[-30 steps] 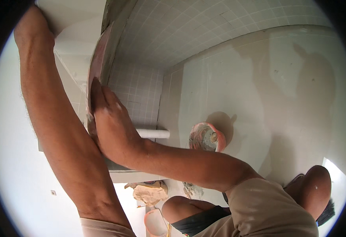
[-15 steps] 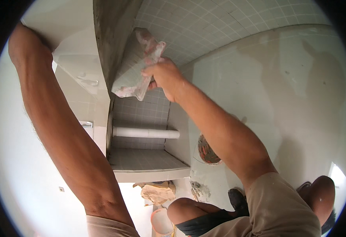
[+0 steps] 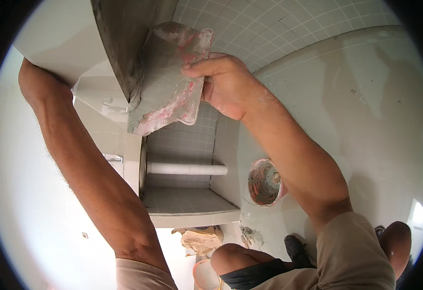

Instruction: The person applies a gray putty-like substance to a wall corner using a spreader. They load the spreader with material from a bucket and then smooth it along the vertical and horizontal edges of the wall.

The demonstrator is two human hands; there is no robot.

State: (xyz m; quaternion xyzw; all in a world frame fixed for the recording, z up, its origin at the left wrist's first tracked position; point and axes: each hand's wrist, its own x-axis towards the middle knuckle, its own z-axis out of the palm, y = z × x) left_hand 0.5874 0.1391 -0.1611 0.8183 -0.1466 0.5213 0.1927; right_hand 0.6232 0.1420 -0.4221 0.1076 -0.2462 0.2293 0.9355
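Note:
My right hand (image 3: 228, 82) is closed on a flat, mortar-smeared spreader (image 3: 165, 79) with reddish, uneven edges, thumb on top of its near side. The spreader's left side lies along the grey, mortar-coated edge face (image 3: 122, 41) of a pale slab (image 3: 59, 36), and a wet lump of mortar shows where they meet. At the upper left, my left arm reaches up to the slab's outer side. My left hand (image 3: 42, 79) is mostly hidden behind the slab, so its fingers do not show.
Below the spreader is a tiled recess crossed by a white pipe (image 3: 187, 168). A mortar-stained bucket (image 3: 264, 182) stands on the floor to the right. Crumpled brown paper (image 3: 201, 240), a pale bucket (image 3: 206, 275) and a mortar spill (image 3: 251, 237) lie lower down.
My right hand has moved a little up and right, and the spreader has turned so more of its flat face shows. More of the stained bucket is visible; the whole view has shifted slightly.

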